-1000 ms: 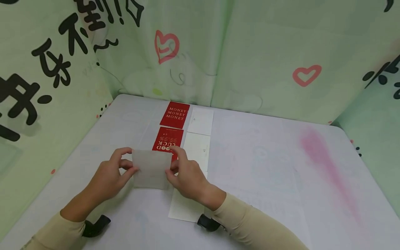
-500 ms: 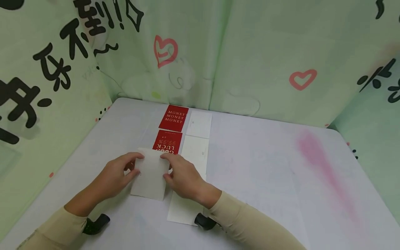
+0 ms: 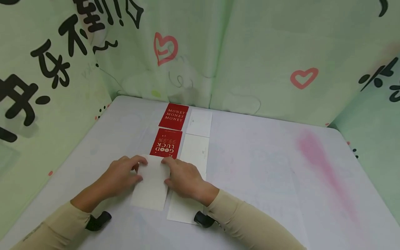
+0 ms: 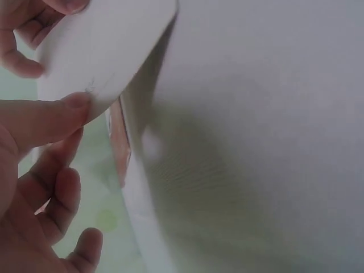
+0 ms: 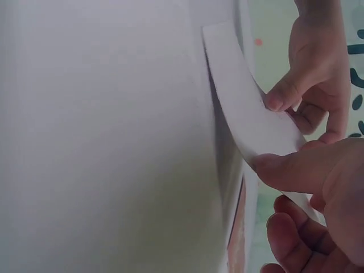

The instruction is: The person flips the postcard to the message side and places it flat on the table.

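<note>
A white card [image 3: 151, 185] lies between both hands at the near end of the red card column, its far edge overlapping the red "GOOD LUCK" card [image 3: 165, 140] in the head view. My left hand [image 3: 120, 177] pinches its left edge between thumb and fingers. On the opposite edge, my right hand [image 3: 184, 178] grips it the same way. In the left wrist view the card [image 4: 114, 51] is bent, its edge lifted off the table. The right wrist view shows the card [image 5: 244, 102] curving up from its near end. Its underside is hidden in the head view.
Beyond the "GOOD LUCK" card lies a red "MONEY" card [image 3: 174, 116]. Right of the red cards runs a column of white cards [image 3: 195, 149], partly covered by the right hand. The white table [image 3: 265, 173] carries a pink smear [image 3: 322, 163]. Green printed curtains [image 3: 250, 52] surround it.
The white card has come down and toward the near side, from held up and foreshortened to lying flatter. Both hands moved with it, uncovering more of the "GOOD LUCK" card.
</note>
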Available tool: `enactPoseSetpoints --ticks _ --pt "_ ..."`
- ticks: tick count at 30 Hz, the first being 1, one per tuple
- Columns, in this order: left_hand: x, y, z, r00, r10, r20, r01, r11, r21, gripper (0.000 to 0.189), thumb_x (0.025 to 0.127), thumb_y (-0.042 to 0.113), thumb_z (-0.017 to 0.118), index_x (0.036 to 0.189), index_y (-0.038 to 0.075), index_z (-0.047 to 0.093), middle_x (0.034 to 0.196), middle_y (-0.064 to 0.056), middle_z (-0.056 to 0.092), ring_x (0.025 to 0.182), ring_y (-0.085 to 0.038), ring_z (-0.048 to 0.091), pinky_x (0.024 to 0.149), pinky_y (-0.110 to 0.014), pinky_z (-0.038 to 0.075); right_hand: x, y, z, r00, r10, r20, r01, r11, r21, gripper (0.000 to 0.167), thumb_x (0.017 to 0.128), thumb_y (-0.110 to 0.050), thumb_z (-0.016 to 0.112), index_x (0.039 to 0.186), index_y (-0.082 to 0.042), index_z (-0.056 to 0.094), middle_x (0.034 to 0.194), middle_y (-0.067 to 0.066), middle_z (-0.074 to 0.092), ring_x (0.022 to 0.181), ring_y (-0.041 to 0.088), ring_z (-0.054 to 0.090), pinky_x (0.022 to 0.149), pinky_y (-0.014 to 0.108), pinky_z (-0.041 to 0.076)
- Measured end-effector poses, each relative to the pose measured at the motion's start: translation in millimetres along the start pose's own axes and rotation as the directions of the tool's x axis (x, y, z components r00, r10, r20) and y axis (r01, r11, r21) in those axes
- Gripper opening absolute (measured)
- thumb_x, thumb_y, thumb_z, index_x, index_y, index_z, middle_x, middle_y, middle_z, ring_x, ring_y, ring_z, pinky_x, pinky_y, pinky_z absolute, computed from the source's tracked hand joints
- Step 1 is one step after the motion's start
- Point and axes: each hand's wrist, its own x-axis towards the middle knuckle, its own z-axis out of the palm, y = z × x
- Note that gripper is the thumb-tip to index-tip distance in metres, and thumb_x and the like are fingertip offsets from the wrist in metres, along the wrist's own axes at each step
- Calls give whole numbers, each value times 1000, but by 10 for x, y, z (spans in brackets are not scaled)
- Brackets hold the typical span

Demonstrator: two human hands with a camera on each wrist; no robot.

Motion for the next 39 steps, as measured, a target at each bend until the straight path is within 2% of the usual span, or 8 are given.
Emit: enactPoseSetpoints --ticks 8,19,23,26,28,30,33,39 --pt "7 33 110 994 -51 101 50 999 19 43 81 9 84 118 12 62 86 1 54 78 -19 48 64 -33 43 -18 6 70 997 26 68 -24 999 -36 53 84 -22 83 127 -12 54 93 1 69 75 12 60 66 25 46" --pt "-23 15 129 990 -55 129 54 998 11 45 81 9 83 121 11 61 86 0 52 78 -19 48 63 -33 44 -21 7 78 995 1 103 8 996 -84 53 85 -24 81 129 -12 54 99 2 69 78 12 61 67 26 46" --pt "-22 -12 130 997 4 82 -8 999 45 50 79 9 85 123 10 62 105 -9 60 94 -28 55 75 -45 50 -16 -8 73 996 35 88 -19 985 -169 59 84 -31 82 132 -13 53 100 2 66 84 15 61 68 30 44" --pt "-14 -38 146 997 63 37 -66 994 82 54 77 9 87 125 11 63 127 -16 58 112 -38 54 86 -59 48 -22 -17 67 995 65 73 -44 964 -263 65 82 -39 83 135 -16 53 113 3 63 96 20 58 72 35 42" --pt "-5 -49 161 996 78 37 -81 993 90 54 77 10 87 126 11 64 132 -17 57 116 -40 52 88 -62 45 -20 -20 63 994 73 77 -46 951 -306 67 82 -42 82 137 -17 53 121 2 62 102 21 55 76 37 42" --pt "3 -56 168 996 74 60 -79 993 90 52 78 10 86 126 11 65 129 -15 60 115 -38 52 88 -60 45 -13 -20 62 993 74 92 -41 947 -319 66 83 -43 81 137 -18 55 124 0 64 105 21 54 79 38 41" --pt "11 -56 168 994 49 98 -57 995 80 50 80 10 84 126 9 66 121 -12 65 111 -35 53 88 -57 44 2 -18 63 989 79 122 -35 945 -324 63 84 -43 80 137 -18 57 121 -1 68 103 20 53 81 38 40" --pt "27 -37 143 993 31 118 -41 995 88 48 79 11 85 124 8 67 118 -12 65 109 -34 54 87 -56 45 19 -16 61 986 90 142 -41 950 -310 62 85 -43 79 138 -18 57 122 -1 68 104 20 52 82 38 39"
